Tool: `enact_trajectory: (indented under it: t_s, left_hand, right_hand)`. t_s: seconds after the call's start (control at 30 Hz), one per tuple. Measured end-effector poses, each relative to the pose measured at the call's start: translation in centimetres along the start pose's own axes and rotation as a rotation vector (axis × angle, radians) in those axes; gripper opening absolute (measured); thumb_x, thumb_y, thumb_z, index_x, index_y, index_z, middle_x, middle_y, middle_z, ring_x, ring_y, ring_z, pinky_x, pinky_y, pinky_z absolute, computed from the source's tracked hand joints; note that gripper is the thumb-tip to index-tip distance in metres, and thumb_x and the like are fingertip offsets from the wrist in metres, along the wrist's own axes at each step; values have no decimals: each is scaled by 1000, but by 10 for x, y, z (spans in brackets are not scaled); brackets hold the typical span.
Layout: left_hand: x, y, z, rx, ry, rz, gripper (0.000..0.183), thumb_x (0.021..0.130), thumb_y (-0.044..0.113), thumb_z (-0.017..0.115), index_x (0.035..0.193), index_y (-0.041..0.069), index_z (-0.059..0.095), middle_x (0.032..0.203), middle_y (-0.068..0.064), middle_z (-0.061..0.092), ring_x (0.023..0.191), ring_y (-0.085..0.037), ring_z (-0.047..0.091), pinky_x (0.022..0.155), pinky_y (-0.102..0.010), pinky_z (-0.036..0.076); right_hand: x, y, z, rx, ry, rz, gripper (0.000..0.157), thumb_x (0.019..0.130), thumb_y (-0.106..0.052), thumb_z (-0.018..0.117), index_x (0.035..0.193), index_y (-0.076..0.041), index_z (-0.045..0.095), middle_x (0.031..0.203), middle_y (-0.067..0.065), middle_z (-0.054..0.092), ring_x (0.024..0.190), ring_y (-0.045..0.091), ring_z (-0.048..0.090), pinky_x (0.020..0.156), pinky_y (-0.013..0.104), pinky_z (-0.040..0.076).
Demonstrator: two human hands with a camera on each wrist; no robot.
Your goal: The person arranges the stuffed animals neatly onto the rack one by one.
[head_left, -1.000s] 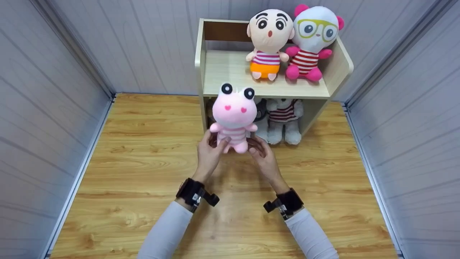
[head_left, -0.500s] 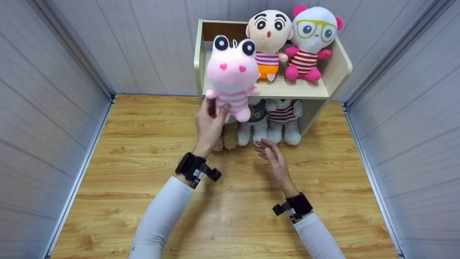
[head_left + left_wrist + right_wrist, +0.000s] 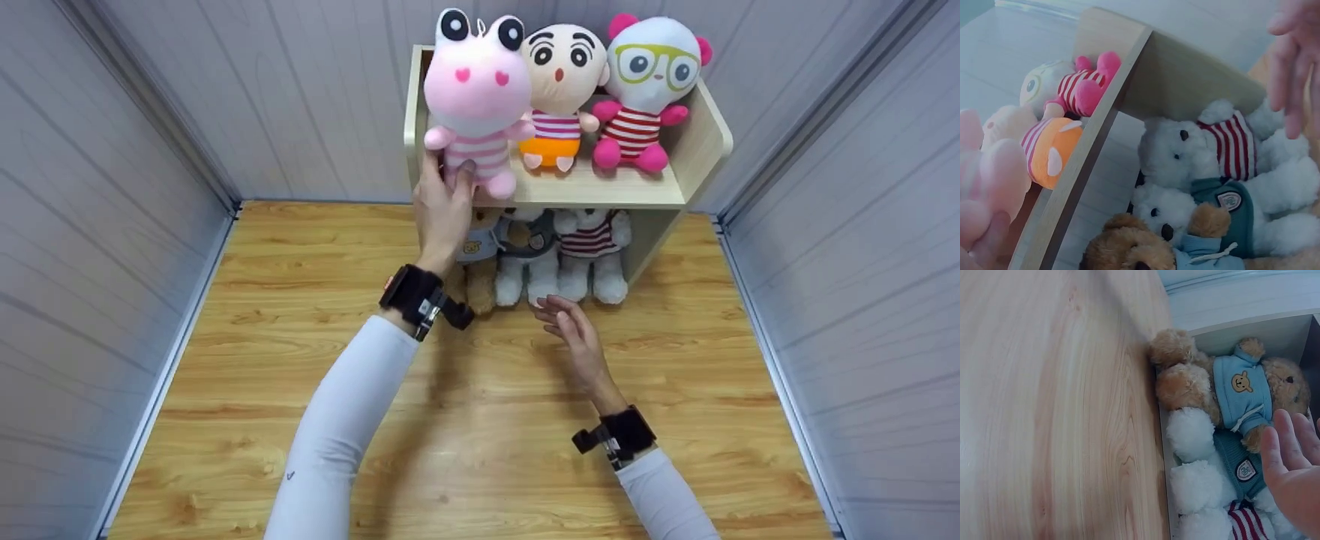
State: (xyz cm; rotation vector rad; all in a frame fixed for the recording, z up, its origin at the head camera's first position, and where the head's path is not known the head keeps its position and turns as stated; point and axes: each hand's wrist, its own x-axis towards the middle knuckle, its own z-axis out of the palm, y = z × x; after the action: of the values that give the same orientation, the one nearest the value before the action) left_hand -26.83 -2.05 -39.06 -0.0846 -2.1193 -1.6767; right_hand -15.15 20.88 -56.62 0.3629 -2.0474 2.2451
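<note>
A pink frog-like plush toy (image 3: 478, 86) with big black-and-white eyes and a striped body is upright at the left end of the upper shelf (image 3: 600, 191). My left hand (image 3: 444, 206) grips it low on the body, thumb in front; whether its feet touch the board is hard to tell. To its right sit a plush boy doll (image 3: 555, 90) in orange shorts and a plush panda (image 3: 651, 75) with yellow-green glasses. My right hand (image 3: 574, 337), fingers loosely extended, holds nothing in front of the lower shelf, near the white bears' feet.
Below, the lower compartment holds a brown teddy bear (image 3: 1241, 388) in a blue hoodie, a white bear (image 3: 1230, 211) in a dark top and a white bear (image 3: 592, 251) in red stripes. Side panels (image 3: 709, 139) bound the shelf; wood floor (image 3: 480, 435) lies in front.
My left hand has lifted the pink plush from in front of the lower compartment up to the upper shelf. The right hand has come away from it and drawn back slightly.
</note>
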Motion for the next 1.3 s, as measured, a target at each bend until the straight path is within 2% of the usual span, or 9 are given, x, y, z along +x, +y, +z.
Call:
enact_trajectory:
  t_s: [0.1, 0.27, 0.43, 0.6, 0.77, 0.9, 1.03, 1.17, 1.3]
  left_hand:
    - [9, 1, 7, 14, -18, -73, 52, 106, 25, 60, 152, 10, 43, 145, -9, 60, 126, -16, 59, 102, -25, 47]
    - [23, 1, 18, 26, -17, -124, 46, 107, 16, 55, 150, 3, 44, 143, -15, 59, 129, -24, 57, 107, -30, 45]
    - [36, 1, 20, 147, -43, -204, 46, 109, 17, 49, 153, 6, 40, 150, -15, 55, 135, -29, 54, 111, -36, 43]
    - [51, -1, 21, 185, -83, -253, 45, 111, 15, 43, 153, 4, 34, 152, -15, 50, 140, -27, 48, 116, -32, 38]
    - [63, -3, 22, 221, -83, -252, 44, 110, 13, 42, 152, 1, 34, 150, -18, 51, 140, -28, 48, 116, -31, 37]
    - [66, -5, 21, 177, -75, -213, 47, 111, 10, 40, 156, 0, 30, 153, -18, 47, 141, -26, 46, 117, -28, 35]
    - [63, -7, 18, 176, -82, -181, 50, 111, 10, 37, 159, 1, 27, 155, -16, 45, 143, -25, 43, 118, -25, 31]
    - [57, -8, 17, 229, -94, -182, 60, 108, 11, 42, 163, 5, 19, 162, -15, 36, 150, -23, 31, 122, -23, 22]
    - [47, -6, 18, 202, -83, -184, 74, 103, 14, 49, 166, 7, 9, 168, -17, 20, 153, -23, 22, 124, -24, 17]
  right_hand:
    - [-1, 0, -3, -7, 5, 5, 43, 112, -17, 39, 142, 12, 48, 142, 32, 56, 127, 50, 56, 105, 54, 48]
    - [-2, 1, -4, -8, 8, 3, 43, 112, -18, 40, 141, 11, 49, 141, 32, 56, 126, 47, 57, 104, 54, 49]
    - [-3, 3, -2, -13, 0, 1, 43, 111, -19, 40, 140, 12, 51, 141, 33, 55, 125, 48, 58, 103, 50, 51]
    - [-5, 4, 2, -38, 6, 10, 42, 111, -19, 40, 140, 9, 53, 140, 29, 58, 123, 46, 59, 103, 57, 49]
    - [-6, 4, 5, -41, -9, 23, 42, 111, -19, 39, 139, 8, 54, 140, 29, 57, 124, 45, 59, 102, 48, 51]
    - [-6, 5, 6, -51, -18, 20, 42, 111, -20, 39, 139, 8, 54, 140, 28, 57, 124, 45, 59, 101, 42, 53]
    - [-5, 5, 6, -59, -22, 15, 42, 111, -22, 41, 139, 7, 56, 140, 27, 59, 124, 45, 59, 103, 57, 49]
    - [-4, 5, 6, -50, -21, 16, 43, 111, -22, 41, 139, 8, 55, 140, 28, 58, 124, 46, 59, 103, 61, 48]
    - [-3, 4, 7, -34, -8, 28, 44, 111, -20, 40, 142, 10, 50, 140, 30, 56, 124, 47, 59, 104, 61, 47]
